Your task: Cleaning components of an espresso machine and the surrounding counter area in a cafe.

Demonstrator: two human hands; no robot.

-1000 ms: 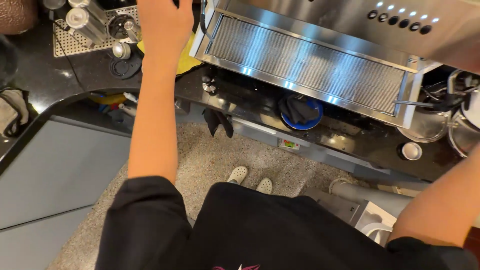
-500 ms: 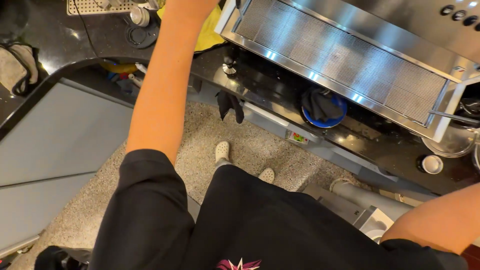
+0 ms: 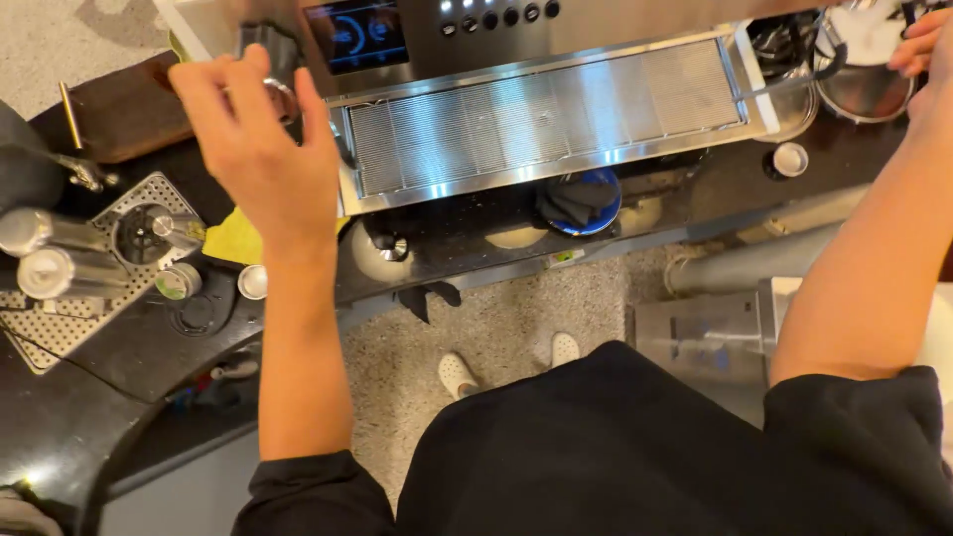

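Looking down, I am seeing two hands at one espresso machine (image 3: pixel 556 109). My left hand (image 3: pixel 263 149) is hovering with fingers spread wide just in front of a dark portafilter handle (image 3: pixel 270 60) at the machine's left corner; I cannot tell whether it is touching the handle, since the hand is covering most of it. My right hand (image 3: pixel 928 50) is sitting at the frame's top right edge, fingers curled near the rim of a steel pitcher (image 3: pixel 864 69); it is mostly cut off, so I cannot tell if it is gripping. One ribbed drip tray (image 3: pixel 546 124) is running across the machine's front. Below it one blue bowl (image 3: pixel 588 203) is holding a dark cloth. On the black counter to the left, I am counting two metal cylinders (image 3: pixel 60 253) lying on one perforated grate (image 3: pixel 60 323), two small round caps (image 3: pixel 213 282) beside it, and one yellow cloth (image 3: pixel 233 238) partly hidden by my forearm. One small white cup (image 3: pixel 790 159) is standing under the pitcher. Two white shoes (image 3: pixel 506 362) are showing on the speckled floor.
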